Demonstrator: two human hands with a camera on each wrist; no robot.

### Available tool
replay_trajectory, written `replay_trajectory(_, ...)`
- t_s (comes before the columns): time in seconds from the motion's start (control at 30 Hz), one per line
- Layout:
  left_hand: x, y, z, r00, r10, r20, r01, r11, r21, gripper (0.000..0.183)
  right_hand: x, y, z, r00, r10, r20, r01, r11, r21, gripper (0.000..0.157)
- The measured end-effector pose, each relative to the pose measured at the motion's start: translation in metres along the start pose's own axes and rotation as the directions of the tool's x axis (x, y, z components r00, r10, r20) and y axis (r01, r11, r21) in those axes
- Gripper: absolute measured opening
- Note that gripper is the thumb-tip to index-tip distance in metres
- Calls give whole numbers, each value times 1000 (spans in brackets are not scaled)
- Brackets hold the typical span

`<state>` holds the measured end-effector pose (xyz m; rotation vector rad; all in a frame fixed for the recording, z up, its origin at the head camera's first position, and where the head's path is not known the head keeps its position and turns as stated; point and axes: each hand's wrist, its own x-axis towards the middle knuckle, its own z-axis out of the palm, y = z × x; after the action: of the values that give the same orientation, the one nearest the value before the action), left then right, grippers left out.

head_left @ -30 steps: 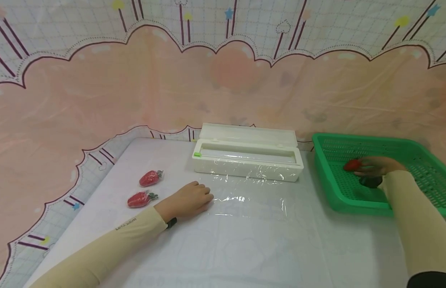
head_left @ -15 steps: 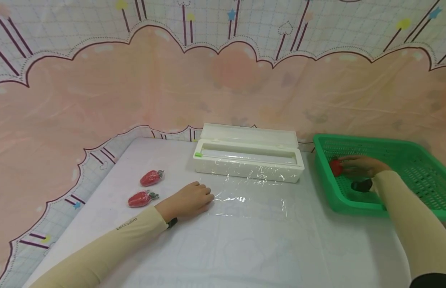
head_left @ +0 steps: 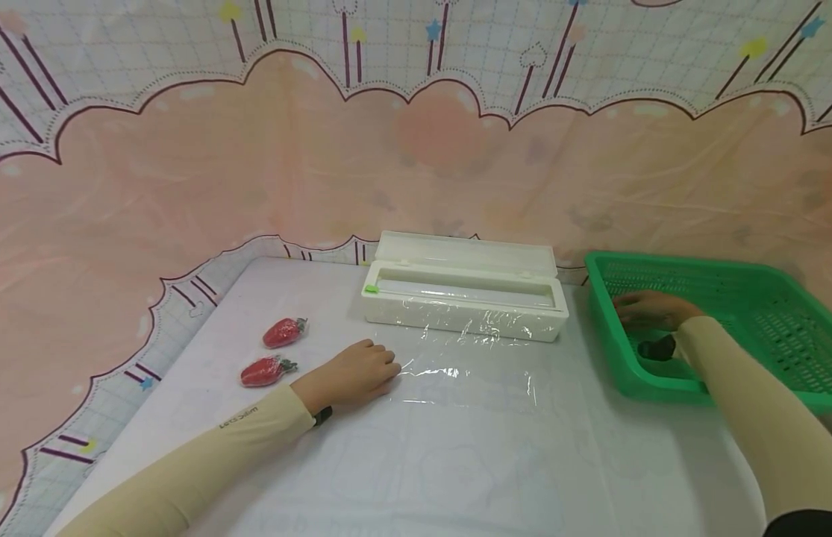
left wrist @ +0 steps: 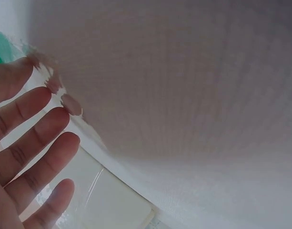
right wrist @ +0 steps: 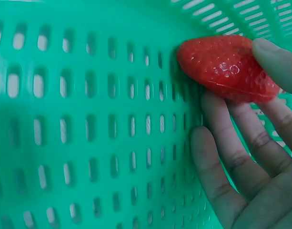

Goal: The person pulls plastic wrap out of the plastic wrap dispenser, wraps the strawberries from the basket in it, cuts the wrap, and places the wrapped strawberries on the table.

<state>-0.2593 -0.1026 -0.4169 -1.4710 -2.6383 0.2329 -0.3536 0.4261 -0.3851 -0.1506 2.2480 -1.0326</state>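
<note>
In the right wrist view, a bright red toy-like strawberry [right wrist: 226, 67] is pinched between the thumb and fingers of my right hand [right wrist: 250, 148]. Seen from the head, that right hand [head_left: 651, 309] is low inside the green basket [head_left: 630, 377], at its left wall, and covers the strawberry. My left hand [head_left: 354, 373] rests at the left edge of a sheet of clear cling film [head_left: 465, 373] on the table. Its fingers [left wrist: 45, 129] are extended loosely, tips right at the film's edge. The film comes out of a white cling film dispenser [head_left: 463, 317] with its lid up.
Two strawberries wrapped in film, an upper strawberry [head_left: 284, 333] and a lower strawberry [head_left: 264, 371], lie left of the left hand. A white cloth [head_left: 422, 470] covers the table. A patterned curtain [head_left: 321, 171] stands behind the dispenser and basket.
My right hand has moved left inside the basket with the strawberry, toward the left wall, and now hides it from the head view. The left hand has stayed in place.
</note>
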Motion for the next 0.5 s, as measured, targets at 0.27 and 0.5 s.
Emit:
replay_trajectory(0.27,1,-1,2,1000,-5,-5,5,1000,-6,14,3,0,1,1000,-7,-3,7,1000,21,70)
replay_trajectory(0.5,0,0,1,1000,-10,15,10,1000,1,14,2,4,-3,997,-40,71,36,998,57,69)
